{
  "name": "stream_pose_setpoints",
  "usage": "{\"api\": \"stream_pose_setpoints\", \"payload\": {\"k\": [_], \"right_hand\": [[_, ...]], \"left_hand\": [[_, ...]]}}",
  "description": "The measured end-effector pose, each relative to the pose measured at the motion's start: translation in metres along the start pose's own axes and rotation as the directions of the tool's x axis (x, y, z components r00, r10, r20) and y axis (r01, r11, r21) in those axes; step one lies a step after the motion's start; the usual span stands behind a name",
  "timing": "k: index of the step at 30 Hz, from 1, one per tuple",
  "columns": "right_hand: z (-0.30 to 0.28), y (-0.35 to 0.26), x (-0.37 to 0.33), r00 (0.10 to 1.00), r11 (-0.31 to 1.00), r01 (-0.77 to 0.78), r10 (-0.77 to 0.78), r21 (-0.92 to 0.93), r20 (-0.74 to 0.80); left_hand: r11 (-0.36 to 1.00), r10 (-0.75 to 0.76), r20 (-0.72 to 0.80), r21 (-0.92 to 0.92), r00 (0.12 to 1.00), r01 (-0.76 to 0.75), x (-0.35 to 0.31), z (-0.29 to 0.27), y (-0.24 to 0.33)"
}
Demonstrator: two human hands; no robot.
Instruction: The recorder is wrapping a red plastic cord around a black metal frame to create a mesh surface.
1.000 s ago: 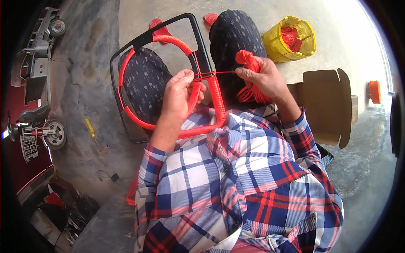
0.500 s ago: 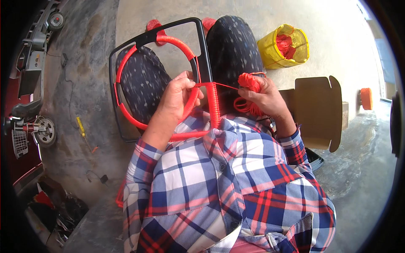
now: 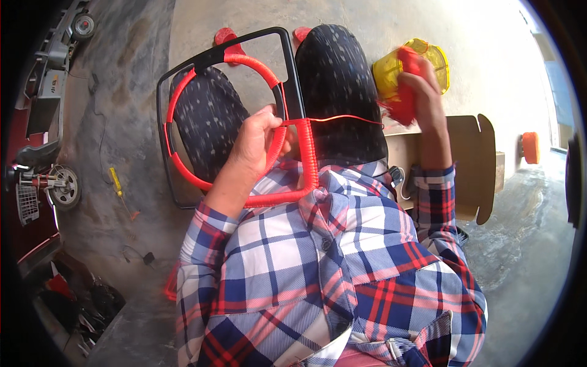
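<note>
A black square frame [image 3: 295,73] with a ring inside it rests across my lap. Red cord is wound tightly over much of the ring [image 3: 178,162] and along the frame's near right part [image 3: 310,156]. My left hand [image 3: 255,136] is closed round the ring's right side, beside a bare black stretch. From there a strand of red cord [image 3: 342,117] runs right over my knee. Raised at the right, my right hand [image 3: 424,92] grips a bundle of red cord [image 3: 405,104], blurred by motion, in front of a yellow basket [image 3: 385,76].
An open cardboard box [image 3: 471,165] stands right of my lap, with an orange block [image 3: 530,147] beyond it. A yellow-handled screwdriver [image 3: 116,182] lies on the floor to the left. A wheeled machine [image 3: 61,186] lines the left edge.
My right hand has swung up and to the right with the cord bundle, from beside the frame to the basket. The strand is longer. My left hand keeps its hold.
</note>
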State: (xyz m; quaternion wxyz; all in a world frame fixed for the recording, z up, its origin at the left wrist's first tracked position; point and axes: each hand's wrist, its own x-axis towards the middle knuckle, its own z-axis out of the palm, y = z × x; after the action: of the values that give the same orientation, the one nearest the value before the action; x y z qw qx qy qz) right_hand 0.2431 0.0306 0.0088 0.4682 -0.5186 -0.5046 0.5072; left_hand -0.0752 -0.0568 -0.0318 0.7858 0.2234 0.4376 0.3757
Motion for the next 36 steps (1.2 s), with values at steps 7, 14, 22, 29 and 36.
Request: {"api": "stream_pose_setpoints", "payload": {"k": [7, 14, 22, 29, 36], "right_hand": [[0.144, -0.008, -0.006, 0.450, 0.333, 0.884, -0.424, -0.327, 0.786], [0.114, 0.010, -0.009, 0.652, 0.377, 0.740, -0.604, -0.557, 0.457], [0.118, 0.030, -0.037, 0.737, 0.437, 0.676, -0.404, -0.594, 0.541], [0.096, 0.032, -0.027, 0.837, 0.849, 0.458, -0.312, -0.263, 0.449], [0.012, 0.001, -0.030, 0.822, 0.771, -0.068, -0.316, 0.633, 0.474]], "left_hand": [[0.845, 0.504, -0.328, -0.002, 0.799, -0.534, -0.010, 0.035, 0.000], [0.931, 0.321, -0.389, -0.039, 0.864, -0.363, 0.001, 0.012, -0.011], [0.958, 0.196, -0.229, -0.162, 0.953, -0.236, 0.009, 0.006, -0.012], [0.968, 0.072, -0.141, -0.227, 0.987, -0.103, 0.009, -0.010, -0.013], [0.976, 0.103, -0.219, -0.166, 0.970, -0.141, 0.003, 0.012, -0.006]]}}
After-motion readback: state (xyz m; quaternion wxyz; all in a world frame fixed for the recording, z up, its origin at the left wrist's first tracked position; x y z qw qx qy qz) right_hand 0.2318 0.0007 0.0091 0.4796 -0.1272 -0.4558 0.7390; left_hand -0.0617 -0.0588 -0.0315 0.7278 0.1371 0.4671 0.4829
